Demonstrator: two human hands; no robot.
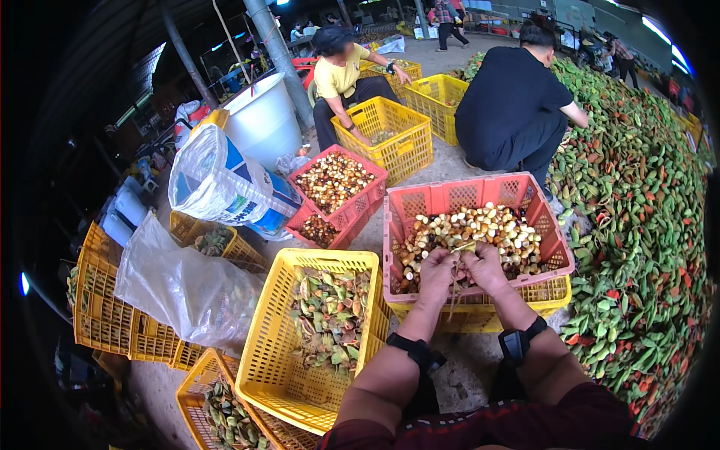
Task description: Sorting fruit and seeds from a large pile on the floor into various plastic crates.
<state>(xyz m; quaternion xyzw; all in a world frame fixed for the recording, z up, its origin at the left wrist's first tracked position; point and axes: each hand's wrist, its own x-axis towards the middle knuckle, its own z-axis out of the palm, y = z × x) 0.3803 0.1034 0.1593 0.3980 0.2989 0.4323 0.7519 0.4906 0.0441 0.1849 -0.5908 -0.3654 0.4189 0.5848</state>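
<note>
My left hand (439,274) and my right hand (485,268) meet over the near side of a pink plastic crate (478,184). Between my fingertips both hands grip a small, pale yellow-green seed pod (466,247). A thin brown stem (452,301) hangs below the fingers, over the crate's near rim. Much of the pod is hidden by my fingers. Inside the crate lie many loose seeds (495,225), some cream and some glossy brown. This crate rests on a yellow crate (478,320).
At left, a yellow crate (261,337) holds opened pods (332,320). A large heap of green and red pods (630,236) lies at right. Ahead are stacked pink crates (368,205), a white woven sack (225,185), a person in yellow (343,73) and a person crouching in black (503,107).
</note>
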